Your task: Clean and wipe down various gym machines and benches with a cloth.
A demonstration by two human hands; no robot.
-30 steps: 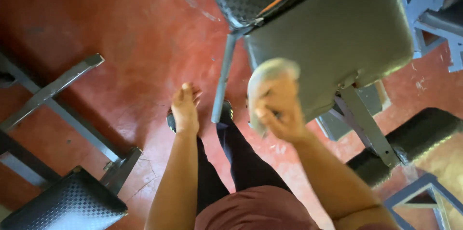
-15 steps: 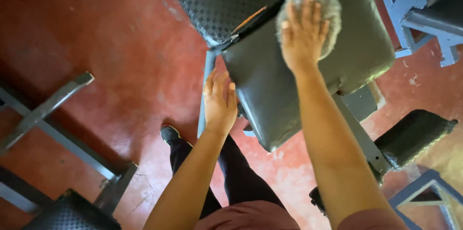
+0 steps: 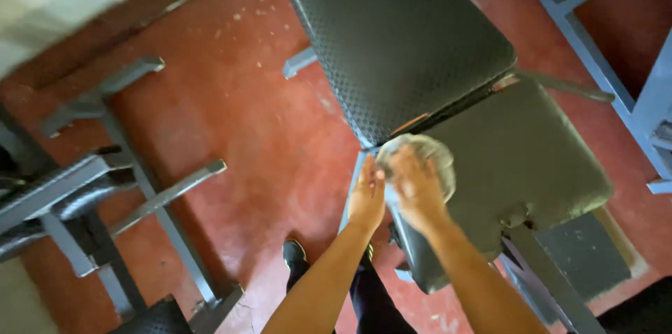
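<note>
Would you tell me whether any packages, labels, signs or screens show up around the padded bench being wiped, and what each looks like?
None can be made out.
The nearest thing to one is a thin orange strip between the textured black back pad and the smooth grey seat pad; too small to tell what it is.
</note>
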